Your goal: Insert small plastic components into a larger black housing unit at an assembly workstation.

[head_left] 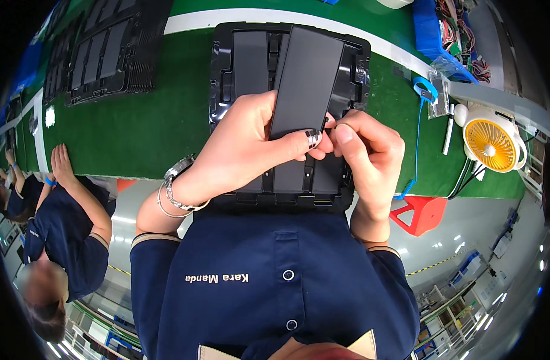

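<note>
My left hand (pixel 242 141) grips a long, flat black rectangular piece (pixel 308 81), its thumb lying across the lower face and the other fingers behind. The piece is tilted slightly and held above a black plastic tray (pixel 216 90). At its lower right edge my right hand (pixel 374 156) is closed in a pinch, thumb against forefinger, close to the left fingertips. Whatever is between those fingers is too small or hidden to make out. Similar black pieces, one of them at the upper left (pixel 250 60), lie in the tray's compartments, partly covered by my hands.
Stacked black trays (pixel 110 54) stand left on the green table (pixel 185 66). To the right are a yellow-and-white fan (pixel 490 146), a marker (pixel 448 131), a blue coiled cord (pixel 418 150) and a blue bin of wires (pixel 428 30). A co-worker (pixel 71 222) sits at the left.
</note>
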